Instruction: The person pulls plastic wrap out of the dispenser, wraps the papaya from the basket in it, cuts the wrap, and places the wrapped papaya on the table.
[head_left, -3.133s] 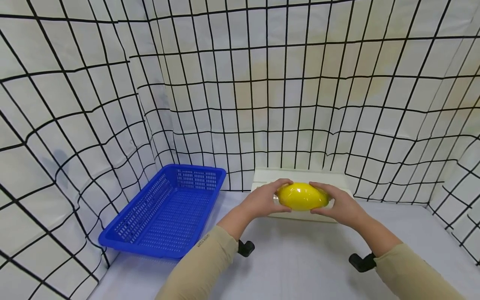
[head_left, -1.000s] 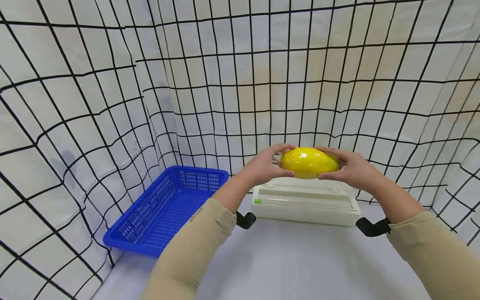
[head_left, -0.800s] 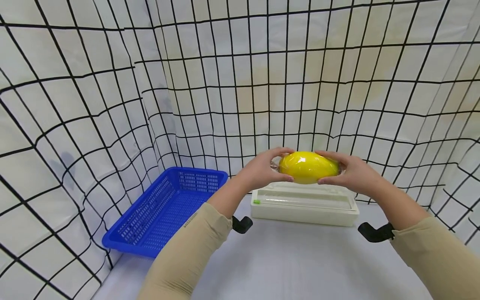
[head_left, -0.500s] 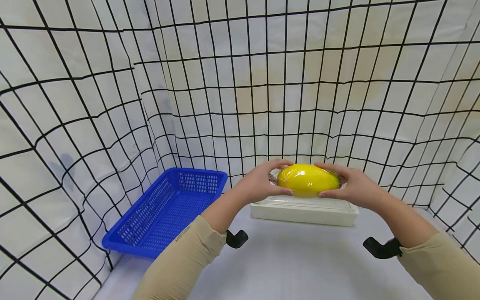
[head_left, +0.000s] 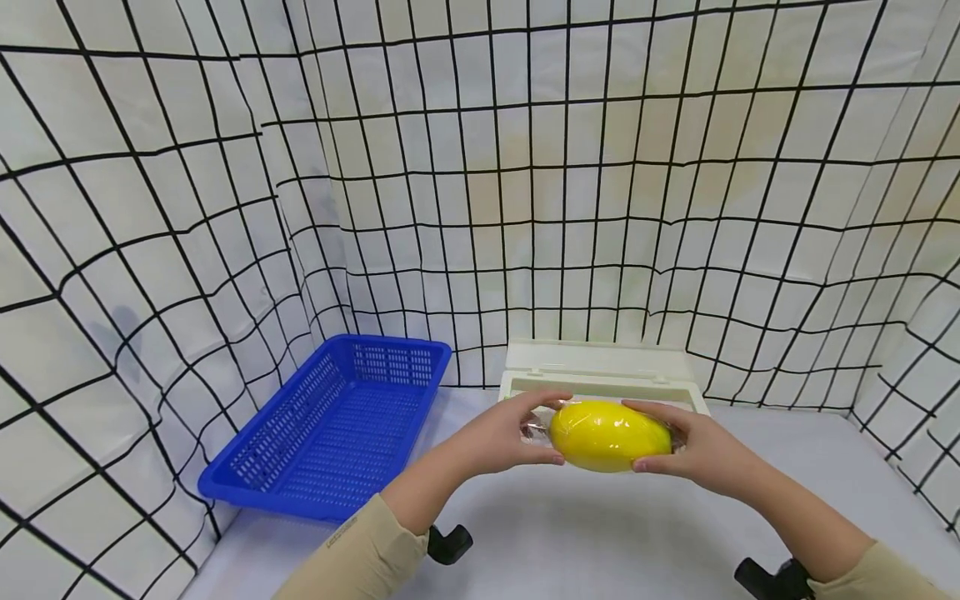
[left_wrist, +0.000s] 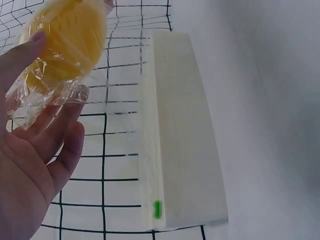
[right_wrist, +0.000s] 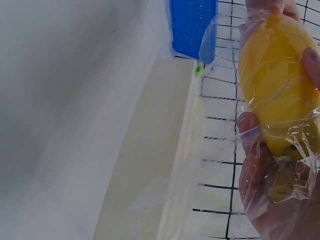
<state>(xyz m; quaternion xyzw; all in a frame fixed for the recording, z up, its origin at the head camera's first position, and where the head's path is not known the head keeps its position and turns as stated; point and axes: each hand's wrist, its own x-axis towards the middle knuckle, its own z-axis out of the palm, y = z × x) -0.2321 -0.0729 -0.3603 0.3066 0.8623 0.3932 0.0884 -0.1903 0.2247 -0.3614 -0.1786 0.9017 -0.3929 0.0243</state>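
A smooth, oblong yellow fruit point(head_left: 611, 436) in clear plastic wrap point(right_wrist: 305, 172) is held up between both hands, in front of a long white box. My left hand point(head_left: 504, 435) holds its left end, thumb below and fingers above. On the other end, my right hand point(head_left: 705, 446) has the same grip, over bunched film. Crinkled film gathers by the left palm in the left wrist view, and the right wrist view shows a small dark green spot near the fruit's end. The white box point(left_wrist: 187, 135) has a raised lid point(head_left: 600, 358) and a green tab point(left_wrist: 157, 209).
To the left lies a blue perforated plastic basket point(head_left: 393, 417) on the white table surface point(head_left: 570, 550). White walls with a black wire grid point(head_left: 532, 175) enclose the back and sides. Black wrist mounts point(head_left: 450, 546) hang below the forearms.
Both hands first raised the wrapped fruit above the white box, then brought it down and nearer to me. The box's raised lid shows again behind it. The basket stays put.
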